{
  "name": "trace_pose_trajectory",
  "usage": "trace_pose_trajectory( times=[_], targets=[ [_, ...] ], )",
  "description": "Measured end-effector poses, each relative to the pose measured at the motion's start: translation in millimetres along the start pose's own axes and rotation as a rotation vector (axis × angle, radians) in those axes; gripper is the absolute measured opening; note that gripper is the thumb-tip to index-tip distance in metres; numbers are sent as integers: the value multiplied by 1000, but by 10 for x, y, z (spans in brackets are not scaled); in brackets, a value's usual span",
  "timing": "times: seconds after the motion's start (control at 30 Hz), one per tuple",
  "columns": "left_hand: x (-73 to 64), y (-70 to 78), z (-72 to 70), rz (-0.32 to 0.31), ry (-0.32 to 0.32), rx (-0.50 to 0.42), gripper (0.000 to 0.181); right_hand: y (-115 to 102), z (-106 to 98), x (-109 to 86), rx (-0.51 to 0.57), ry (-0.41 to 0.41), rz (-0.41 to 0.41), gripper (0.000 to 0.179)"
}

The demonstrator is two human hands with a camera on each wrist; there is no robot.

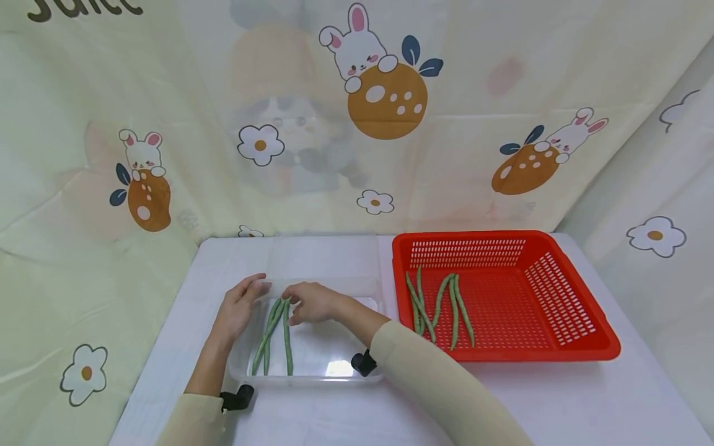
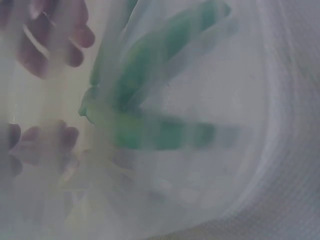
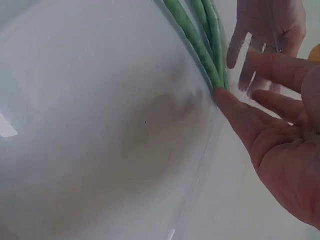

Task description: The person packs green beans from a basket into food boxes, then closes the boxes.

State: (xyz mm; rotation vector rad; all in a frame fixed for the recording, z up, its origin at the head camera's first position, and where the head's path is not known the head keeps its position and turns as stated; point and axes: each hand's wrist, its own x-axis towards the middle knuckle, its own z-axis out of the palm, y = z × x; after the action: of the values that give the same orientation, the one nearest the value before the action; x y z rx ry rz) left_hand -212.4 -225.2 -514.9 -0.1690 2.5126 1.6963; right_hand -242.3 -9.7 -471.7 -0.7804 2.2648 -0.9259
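A clear plastic container (image 1: 312,379) holds several green beans (image 1: 287,341) lying lengthwise in its left part. My right hand (image 1: 313,302) reaches inside at their far ends. In the right wrist view its thumb (image 3: 240,112) touches a bean tip, while the other fingers are spread apart from it. Along the container's far left side, my left hand (image 1: 237,313) rests against the outside with fingers extended. Through the cloudy plastic, the left wrist view shows the beans (image 2: 155,132) blurred, with fingertips (image 2: 75,55) beyond them.
To the right stands a red perforated basket (image 1: 558,354) with several more green beans (image 1: 454,313) in its left part. Both containers sit on a white-covered table (image 1: 323,412). A curtain printed with rabbits (image 1: 457,173) hangs behind, and more cloth hangs at the sides.
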Motion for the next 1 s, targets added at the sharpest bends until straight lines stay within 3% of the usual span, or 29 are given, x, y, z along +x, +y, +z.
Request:
trace_pose_trajectory(
  times=[0.23,0.53,0.77,1.0],
  targets=[
    [-19,-5,-4,6,2,16,50,-48,-12,-58,8,-17,-41,64],
    [-4,-9,8,16,1,23,52,-156,-164,-179,-35,56,-124,65],
    [13,-22,20,26,-4,1,51,-192,-346,-330,-101,100,-109,78],
    [7,-15,11,10,-7,5,51,-159,-549,-461,-116,168,-103,76]
  ],
)
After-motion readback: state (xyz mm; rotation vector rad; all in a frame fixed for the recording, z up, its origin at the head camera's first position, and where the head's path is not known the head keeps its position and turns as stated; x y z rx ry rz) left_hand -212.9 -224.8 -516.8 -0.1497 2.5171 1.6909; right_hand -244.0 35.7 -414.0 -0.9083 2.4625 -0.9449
